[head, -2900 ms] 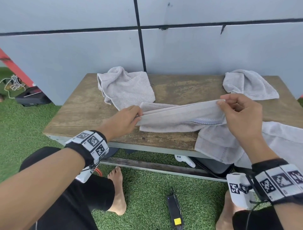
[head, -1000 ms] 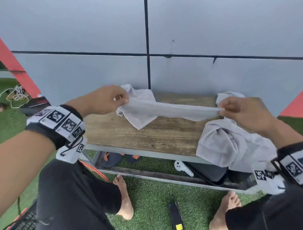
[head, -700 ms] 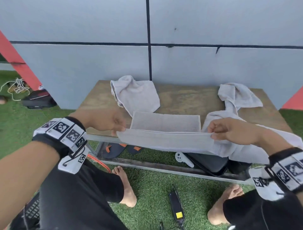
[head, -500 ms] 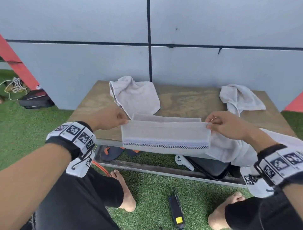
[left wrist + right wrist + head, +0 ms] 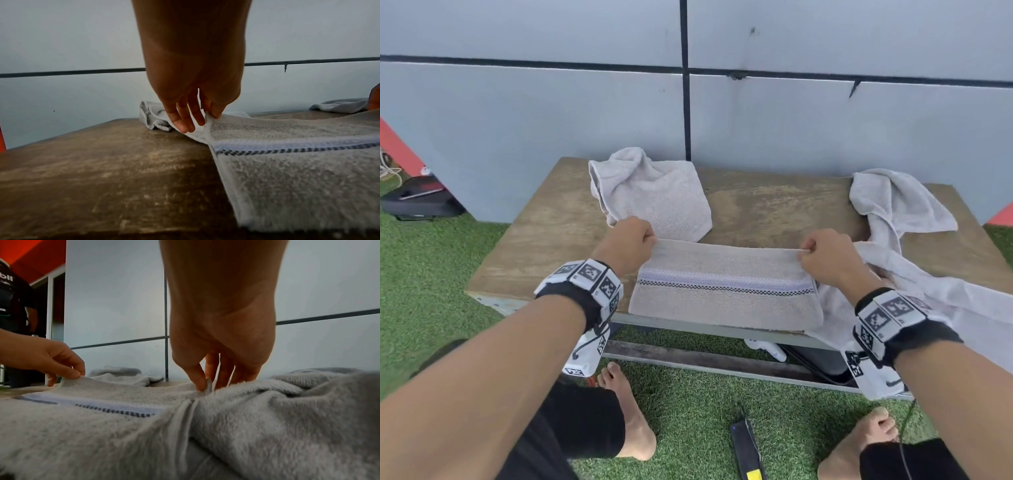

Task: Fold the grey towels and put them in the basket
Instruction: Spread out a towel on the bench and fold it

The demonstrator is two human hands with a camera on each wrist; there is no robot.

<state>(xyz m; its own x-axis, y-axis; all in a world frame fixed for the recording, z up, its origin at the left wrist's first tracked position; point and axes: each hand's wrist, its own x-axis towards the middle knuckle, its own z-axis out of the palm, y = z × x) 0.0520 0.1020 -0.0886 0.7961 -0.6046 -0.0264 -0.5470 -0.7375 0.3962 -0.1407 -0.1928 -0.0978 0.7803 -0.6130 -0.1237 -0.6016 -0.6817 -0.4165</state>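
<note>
A folded grey towel [image 5: 726, 301] with a checked stripe lies on the near part of the wooden table [image 5: 774, 209], its lower edge over the table's front edge. My left hand [image 5: 631, 245] pinches its far left corner, and my right hand [image 5: 825, 255] pinches its far right corner. In the left wrist view the fingers [image 5: 185, 116] hold the towel [image 5: 298, 162] edge just above the wood. In the right wrist view thumb and fingers [image 5: 202, 379] pinch the towel [image 5: 123, 394]. No basket is in view.
A crumpled grey towel [image 5: 650, 193] lies at the back left. Another [image 5: 897, 202] sits at the back right and a large one [image 5: 945, 298] hangs off the right side. A grey wall stands behind. A black device [image 5: 748, 448] lies on the grass.
The towel, held stretched in the air a second ago, has come down folded onto the table. Both hands moved forward and down with its far corners.
</note>
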